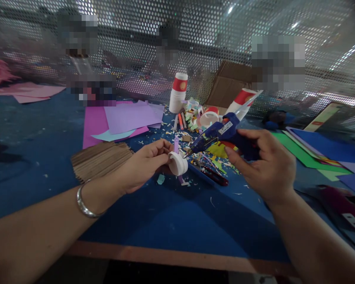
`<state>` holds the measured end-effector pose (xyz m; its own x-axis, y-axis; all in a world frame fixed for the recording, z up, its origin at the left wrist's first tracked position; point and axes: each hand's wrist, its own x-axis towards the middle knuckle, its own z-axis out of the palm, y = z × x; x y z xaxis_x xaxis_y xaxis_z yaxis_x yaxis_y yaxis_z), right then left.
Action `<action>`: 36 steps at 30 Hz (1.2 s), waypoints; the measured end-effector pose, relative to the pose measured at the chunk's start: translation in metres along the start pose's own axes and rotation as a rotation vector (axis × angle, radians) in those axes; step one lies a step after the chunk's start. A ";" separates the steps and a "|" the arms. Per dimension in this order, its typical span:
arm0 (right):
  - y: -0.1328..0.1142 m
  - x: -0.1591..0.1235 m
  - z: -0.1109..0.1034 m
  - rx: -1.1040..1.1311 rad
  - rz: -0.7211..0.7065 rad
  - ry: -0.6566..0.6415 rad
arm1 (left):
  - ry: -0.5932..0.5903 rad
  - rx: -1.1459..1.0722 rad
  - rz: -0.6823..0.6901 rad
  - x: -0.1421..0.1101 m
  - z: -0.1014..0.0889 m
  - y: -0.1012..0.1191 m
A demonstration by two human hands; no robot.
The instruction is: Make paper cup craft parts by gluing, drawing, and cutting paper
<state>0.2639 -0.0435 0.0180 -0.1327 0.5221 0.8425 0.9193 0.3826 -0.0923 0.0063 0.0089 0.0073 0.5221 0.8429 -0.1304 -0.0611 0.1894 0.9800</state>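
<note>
My left hand point(155, 159) pinches a small white round piece point(178, 164), which looks like a cut cup base, by its left side. A purple paper strip point(176, 144) stands up behind the white piece, and more purple shows below it. In my right hand point(262, 161) is a blue glue gun point(214, 134) with a clear glue stick point(251, 103) jutting from its rear. The gun's metal nozzle points down-left and meets or nearly meets the right edge of the white piece. My right fingers wrap the handle.
Corrugated cardboard point(102, 159) and purple paper sheets point(128, 117) lie to the left. Stacked paper cups point(178, 92), crayons and paper scraps sit behind my hands. A dark red cutter point(213, 174) lies below the gun. Coloured sheets point(313, 154) and a power strip point(343, 207) are at right.
</note>
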 end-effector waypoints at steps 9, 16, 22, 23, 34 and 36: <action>-0.001 0.001 -0.003 -0.016 0.024 -0.029 | 0.011 0.013 0.010 -0.001 0.001 0.000; 0.001 0.000 -0.003 0.001 0.005 -0.031 | 0.024 0.042 0.013 -0.001 0.000 0.001; 0.002 0.000 -0.004 -0.018 0.017 -0.020 | 0.028 0.032 0.014 0.000 -0.002 0.000; 0.002 0.000 -0.005 -0.030 0.022 -0.020 | 0.031 0.032 0.014 0.000 -0.002 0.000; 0.003 0.001 -0.007 -0.051 -0.007 -0.014 | 0.007 0.023 0.015 -0.003 0.000 0.005; 0.002 0.001 -0.007 -0.046 -0.010 -0.008 | -0.006 0.022 0.020 -0.003 -0.001 0.005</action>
<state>0.2684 -0.0468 0.0225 -0.1445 0.5250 0.8388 0.9341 0.3519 -0.0593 0.0042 0.0080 0.0123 0.5257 0.8436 -0.1097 -0.0529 0.1611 0.9855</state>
